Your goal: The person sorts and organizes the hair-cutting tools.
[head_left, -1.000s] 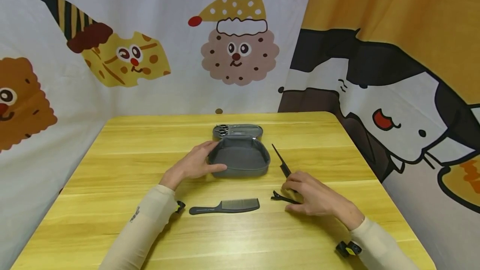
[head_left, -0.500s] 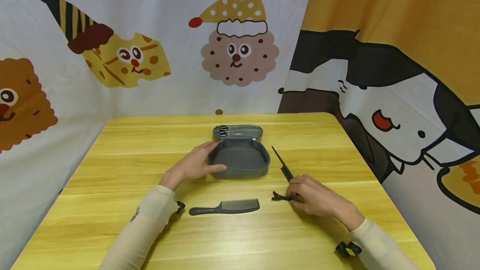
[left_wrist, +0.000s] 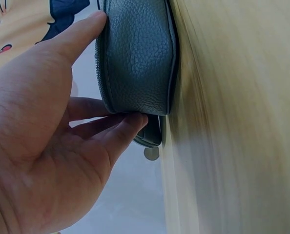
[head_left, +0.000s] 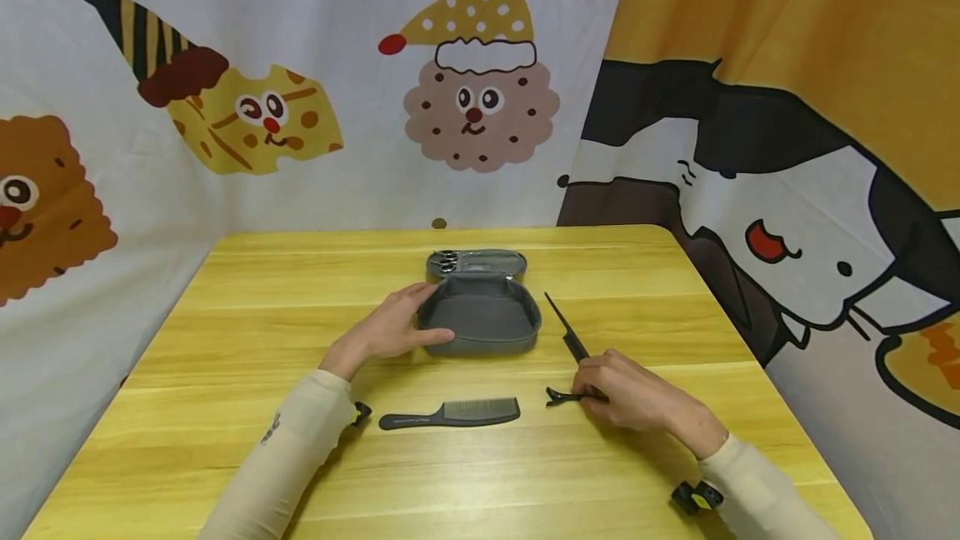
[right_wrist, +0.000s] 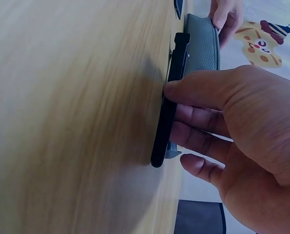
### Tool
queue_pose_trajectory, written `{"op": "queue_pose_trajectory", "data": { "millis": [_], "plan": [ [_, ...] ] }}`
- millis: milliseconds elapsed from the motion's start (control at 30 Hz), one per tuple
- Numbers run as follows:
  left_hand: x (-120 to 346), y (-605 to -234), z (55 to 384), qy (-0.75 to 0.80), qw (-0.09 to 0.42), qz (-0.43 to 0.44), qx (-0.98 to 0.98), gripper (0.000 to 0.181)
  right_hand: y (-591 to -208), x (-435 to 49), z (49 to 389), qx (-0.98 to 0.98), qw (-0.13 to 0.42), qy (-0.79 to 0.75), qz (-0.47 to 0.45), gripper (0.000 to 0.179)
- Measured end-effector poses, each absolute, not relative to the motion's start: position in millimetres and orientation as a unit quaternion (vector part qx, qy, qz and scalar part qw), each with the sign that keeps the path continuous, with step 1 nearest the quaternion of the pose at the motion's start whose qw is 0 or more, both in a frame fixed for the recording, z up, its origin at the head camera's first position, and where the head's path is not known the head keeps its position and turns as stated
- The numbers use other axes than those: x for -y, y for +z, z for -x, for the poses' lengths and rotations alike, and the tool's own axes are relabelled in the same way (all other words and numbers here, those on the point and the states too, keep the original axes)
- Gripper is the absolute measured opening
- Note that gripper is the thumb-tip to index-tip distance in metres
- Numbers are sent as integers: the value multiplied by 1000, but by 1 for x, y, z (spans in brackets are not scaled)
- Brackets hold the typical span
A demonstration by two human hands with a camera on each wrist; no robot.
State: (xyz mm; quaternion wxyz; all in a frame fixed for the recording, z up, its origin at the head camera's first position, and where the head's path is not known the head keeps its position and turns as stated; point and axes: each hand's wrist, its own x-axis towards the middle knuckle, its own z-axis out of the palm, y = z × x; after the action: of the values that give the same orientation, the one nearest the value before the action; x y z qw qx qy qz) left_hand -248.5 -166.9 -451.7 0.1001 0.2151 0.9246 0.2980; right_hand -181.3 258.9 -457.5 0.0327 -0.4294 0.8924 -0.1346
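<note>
Hair clip (head_left: 564, 396) pinched by my right hand (head_left: 637, 398) at 4 o'clock; left hand (head_left: 386, 330) steadies open case (head_left: 480, 319). Pickup step, I judge; next needs a clean lift caseward.

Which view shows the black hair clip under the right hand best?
The right wrist view: the hair clip lies full length on the table, pinched by the right hand. The head view shows only its tip past the fingers. The left wrist view misses it.
</note>
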Motion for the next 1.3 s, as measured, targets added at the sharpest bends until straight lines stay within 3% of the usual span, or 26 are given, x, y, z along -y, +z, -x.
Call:
{"op": "queue_pose_trajectory", "data": {
  "millis": [367,1033,1300],
  "plan": [
    [168,-453,249,303,98,-216,-923,103,-454,-260,185,-896,87,-154,407,18],
    [168,-454,249,303,94,-218,-923,103,-423,-249,221,-900,-3,-171,401,11],
    [168,-454,249,302,91,-222,-923,101,-415,-229,232,-891,-36,-178,416,17]
  ]
}}
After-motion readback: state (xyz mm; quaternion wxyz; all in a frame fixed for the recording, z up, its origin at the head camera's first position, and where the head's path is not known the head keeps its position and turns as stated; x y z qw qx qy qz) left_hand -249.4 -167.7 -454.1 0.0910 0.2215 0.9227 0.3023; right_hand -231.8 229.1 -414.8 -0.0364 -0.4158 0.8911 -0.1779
